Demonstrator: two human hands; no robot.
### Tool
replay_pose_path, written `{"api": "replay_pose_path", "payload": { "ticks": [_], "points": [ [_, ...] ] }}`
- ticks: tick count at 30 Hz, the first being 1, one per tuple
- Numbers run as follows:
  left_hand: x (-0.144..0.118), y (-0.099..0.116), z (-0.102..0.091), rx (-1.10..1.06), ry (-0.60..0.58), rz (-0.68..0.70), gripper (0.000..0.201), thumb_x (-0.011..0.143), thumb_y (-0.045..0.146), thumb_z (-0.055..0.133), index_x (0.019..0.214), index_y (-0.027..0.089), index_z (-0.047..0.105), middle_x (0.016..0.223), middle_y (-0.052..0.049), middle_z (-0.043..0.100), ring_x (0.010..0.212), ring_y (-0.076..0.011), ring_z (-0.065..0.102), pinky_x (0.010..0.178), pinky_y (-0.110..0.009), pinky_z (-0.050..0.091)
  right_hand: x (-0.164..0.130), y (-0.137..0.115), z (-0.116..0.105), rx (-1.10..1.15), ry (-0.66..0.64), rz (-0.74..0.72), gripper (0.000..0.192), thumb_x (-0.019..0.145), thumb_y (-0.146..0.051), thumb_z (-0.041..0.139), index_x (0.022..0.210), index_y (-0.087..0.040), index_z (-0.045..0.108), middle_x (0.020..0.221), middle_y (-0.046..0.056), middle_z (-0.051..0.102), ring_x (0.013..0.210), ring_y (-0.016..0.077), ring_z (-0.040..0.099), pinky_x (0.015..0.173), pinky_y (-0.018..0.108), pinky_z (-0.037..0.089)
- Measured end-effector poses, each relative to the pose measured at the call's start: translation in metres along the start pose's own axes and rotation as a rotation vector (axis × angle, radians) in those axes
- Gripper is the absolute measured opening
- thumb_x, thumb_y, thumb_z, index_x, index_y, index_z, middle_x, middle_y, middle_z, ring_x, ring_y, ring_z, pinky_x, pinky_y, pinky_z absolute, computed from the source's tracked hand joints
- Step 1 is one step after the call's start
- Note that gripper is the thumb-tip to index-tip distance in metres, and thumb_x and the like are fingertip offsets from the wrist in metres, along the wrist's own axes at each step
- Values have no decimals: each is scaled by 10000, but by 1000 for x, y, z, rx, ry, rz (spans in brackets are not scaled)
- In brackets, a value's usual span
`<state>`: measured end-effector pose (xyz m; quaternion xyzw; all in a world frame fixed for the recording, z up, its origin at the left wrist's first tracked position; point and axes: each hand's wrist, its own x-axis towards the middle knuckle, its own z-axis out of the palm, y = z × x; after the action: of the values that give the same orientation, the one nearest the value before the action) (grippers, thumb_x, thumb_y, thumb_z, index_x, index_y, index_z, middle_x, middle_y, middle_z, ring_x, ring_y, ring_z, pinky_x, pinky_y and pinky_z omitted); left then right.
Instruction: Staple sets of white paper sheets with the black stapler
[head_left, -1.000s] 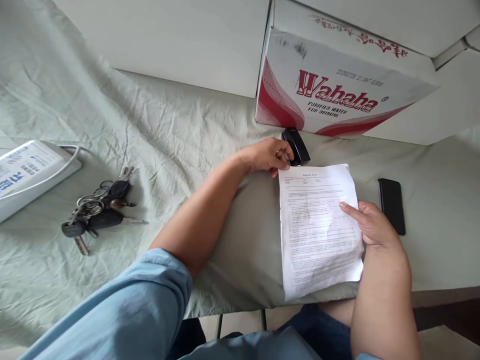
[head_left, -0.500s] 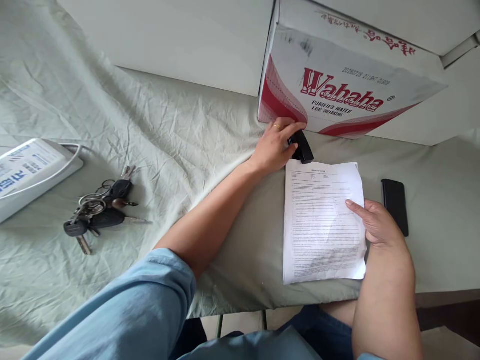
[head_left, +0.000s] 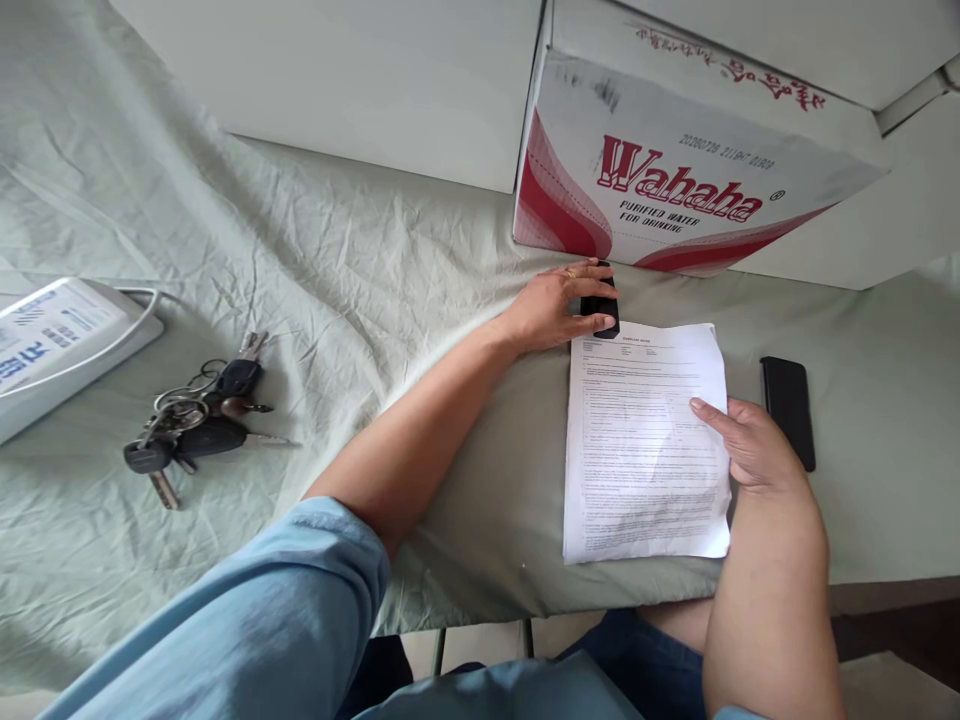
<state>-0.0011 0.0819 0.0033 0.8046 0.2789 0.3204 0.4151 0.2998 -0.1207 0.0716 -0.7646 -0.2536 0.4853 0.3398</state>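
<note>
My left hand [head_left: 561, 303] reaches forward with its fingers over a black stapler [head_left: 601, 312], the thumb along the near end. The stapler sits at the upper left corner of some printed paper sheets [head_left: 637, 450]; whether the corner lies inside its jaws is hidden. At the right edge of the sheets, my right hand [head_left: 761, 445] grips them with the thumb on top and the other fingers out of sight below. The sheets lie on the cloth-covered table, slightly wavy at the right edge.
A Wahaha water carton [head_left: 675, 170] stands behind the stapler. Right of the sheets lies a black phone [head_left: 787, 412]. On the left are a bunch of keys [head_left: 199, 415] and a white box-like device [head_left: 67, 340] with a cable. A wrinkled green cloth [head_left: 420, 240] covers the table.
The stapler has turned straighter and come slightly nearer over the paper's corner. My left fingers have shifted and spread across its top. The right hand keeps its grip.
</note>
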Motion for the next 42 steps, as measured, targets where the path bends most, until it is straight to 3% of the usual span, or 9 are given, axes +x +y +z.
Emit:
{"api": "replay_pose_path", "payload": {
  "ticks": [10, 17, 22, 26, 29, 32, 36, 39, 42],
  "points": [
    [-1, 19, 1, 145, -18, -163, 496, 1013, 280, 851, 1506, 324, 875, 1899, -75, 624, 1877, -422, 439, 1559, -775, 240, 3, 8, 0, 12, -3, -24, 543, 551, -639, 1154, 821, -266, 867, 927, 109, 936, 1137, 464, 923, 1008, 580, 786],
    [-5, 24, 2, 189, -18, -213, 487, 1059, 288, 796, 1539, 357, 837, 1949, -59, 556, 1905, -446, 370, 1529, -874, 98, 7, 11, 9, 58, 19, -167, 652, 639, -728, 1130, 1045, -262, 922, 1100, 93, 963, 1137, 382, 920, 1133, 574, 743],
    [-6, 9, 1, 35, 51, -127, 511, 1046, 404, 829, 1542, 282, 816, 1892, -129, 628, 1766, -382, 586, 1524, -653, 357, 0, 8, -8, 9, -16, -114, 657, 550, -760, 1150, 882, -245, 913, 914, 87, 934, 972, 368, 916, 968, 529, 773],
    [-7, 14, -1, -79, 240, -165, 406, 1066, 545, 812, 1306, 218, 829, 1485, -141, 854, 1335, -284, 789, 1207, -450, 634, -11, 5, -25, -1, 6, -120, 617, 606, -722, 1157, 885, -219, 933, 982, 125, 949, 972, 345, 919, 1044, 504, 759],
    [-9, 32, -3, -278, 206, -319, 638, 1149, 811, 607, 933, 230, 756, 936, -84, 795, 928, -216, 724, 904, -385, 628, -12, 6, -22, 72, 76, -220, 601, 577, -691, 1173, 909, -243, 950, 1058, 120, 960, 1085, 367, 925, 1244, 576, 688],
    [-12, 46, -4, -497, 51, -376, 799, 1084, 965, 566, 778, 234, 667, 739, -46, 609, 688, -166, 531, 681, -378, 478, -6, 9, -14, 115, 113, -244, 596, 580, -657, 1180, 960, -253, 963, 1096, 113, 962, 1148, 382, 919, 1343, 637, 615],
    [-11, 42, -5, -536, -116, -328, 595, 878, 716, 970, 747, 221, 667, 733, 5, 543, 680, -130, 449, 646, -351, 376, -1, 11, -8, 128, 179, -254, 592, 570, -626, 1184, 945, -240, 938, 1090, 117, 955, 1194, 394, 908, 1366, 648, 590],
    [-8, 33, -5, -465, -81, -343, 444, 844, 467, 1022, 758, 220, 664, 746, 12, 568, 740, -152, 555, 692, -342, 472, 2, 9, -4, 165, 264, -295, 641, 515, -589, 1191, 984, -244, 922, 1089, 110, 949, 1244, 408, 893, 1344, 658, 605],
    [-7, 33, -5, -487, -49, -375, 461, 869, 488, 1047, 801, 222, 678, 787, -9, 636, 783, -180, 642, 743, -371, 574, 5, 6, 2, 208, 325, -330, 731, 435, -569, 1199, 1031, -255, 915, 1101, 88, 947, 1262, 406, 881, 1348, 676, 597]
  ]
}}
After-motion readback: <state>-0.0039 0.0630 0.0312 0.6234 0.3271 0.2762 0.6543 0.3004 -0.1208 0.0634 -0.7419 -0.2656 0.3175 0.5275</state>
